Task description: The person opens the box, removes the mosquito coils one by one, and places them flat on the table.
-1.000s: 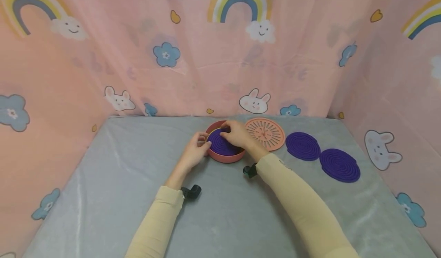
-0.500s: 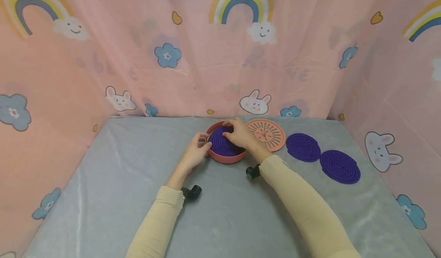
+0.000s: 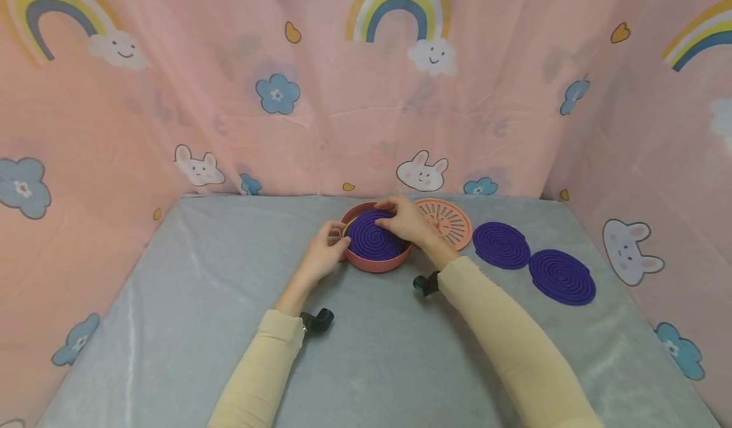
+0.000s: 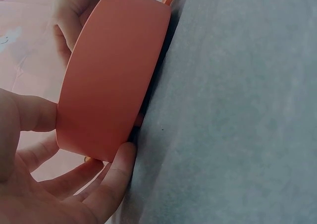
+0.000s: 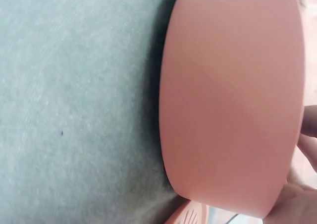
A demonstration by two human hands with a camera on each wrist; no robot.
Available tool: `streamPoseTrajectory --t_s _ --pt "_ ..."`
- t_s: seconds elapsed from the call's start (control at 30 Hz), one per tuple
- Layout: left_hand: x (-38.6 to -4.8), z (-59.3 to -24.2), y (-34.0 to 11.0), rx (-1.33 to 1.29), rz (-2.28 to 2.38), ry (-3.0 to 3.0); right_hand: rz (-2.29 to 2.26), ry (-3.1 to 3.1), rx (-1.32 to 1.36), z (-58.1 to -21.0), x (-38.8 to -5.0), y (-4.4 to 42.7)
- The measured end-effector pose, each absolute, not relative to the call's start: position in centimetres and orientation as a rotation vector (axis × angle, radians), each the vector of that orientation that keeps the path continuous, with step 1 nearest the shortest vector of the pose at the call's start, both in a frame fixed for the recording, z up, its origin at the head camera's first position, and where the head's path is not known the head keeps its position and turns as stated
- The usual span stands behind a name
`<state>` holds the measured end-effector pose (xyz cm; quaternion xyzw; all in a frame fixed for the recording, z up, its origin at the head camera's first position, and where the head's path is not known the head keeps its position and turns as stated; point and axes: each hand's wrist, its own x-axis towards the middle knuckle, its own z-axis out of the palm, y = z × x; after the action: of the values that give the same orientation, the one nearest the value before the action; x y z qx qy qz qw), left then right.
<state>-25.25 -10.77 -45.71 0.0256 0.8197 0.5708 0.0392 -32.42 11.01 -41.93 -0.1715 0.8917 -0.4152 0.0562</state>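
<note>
A round coral-pink mosquito coil holder (image 3: 377, 266) stands near the back of the table. In its open top lies a purple mosquito coil (image 3: 372, 240), with a bit of yellow edge showing at its left. My left hand (image 3: 323, 250) grips the holder's left side, thumb at the rim and fingers along the outer wall (image 4: 109, 80). My right hand (image 3: 405, 221) pinches the coil at its upper right, thumb on top; its fingertips are partly hidden. From the right wrist, the holder's wall (image 5: 233, 95) fills much of the view, with part of my right hand beside it.
A slotted coral lid (image 3: 448, 221) lies flat just right of the holder, partly behind my right hand. Two more purple coils (image 3: 501, 245) lie further right, side by side. Pink patterned curtain (image 3: 320, 129) borders the table (image 3: 229, 288) at back and sides.
My right hand has moved slightly right with the coil, which shifts and turns a little in the holder. My left hand keeps its grip on the holder's left side.
</note>
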Motion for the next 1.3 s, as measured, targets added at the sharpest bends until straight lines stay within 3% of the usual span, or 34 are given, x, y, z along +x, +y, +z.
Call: streamPoseTrajectory --t_s 0.7,1.3 --pt "-25.3 -46.0 -10.7 0.081 1.769 2.511 -1.444 2.612 -0.409 -40.0 -31.6 12.5" --pt "-25.2 -45.8 -10.7 0.094 1.811 2.463 -1.623 2.511 -0.372 -38.2 -29.1 18.5"
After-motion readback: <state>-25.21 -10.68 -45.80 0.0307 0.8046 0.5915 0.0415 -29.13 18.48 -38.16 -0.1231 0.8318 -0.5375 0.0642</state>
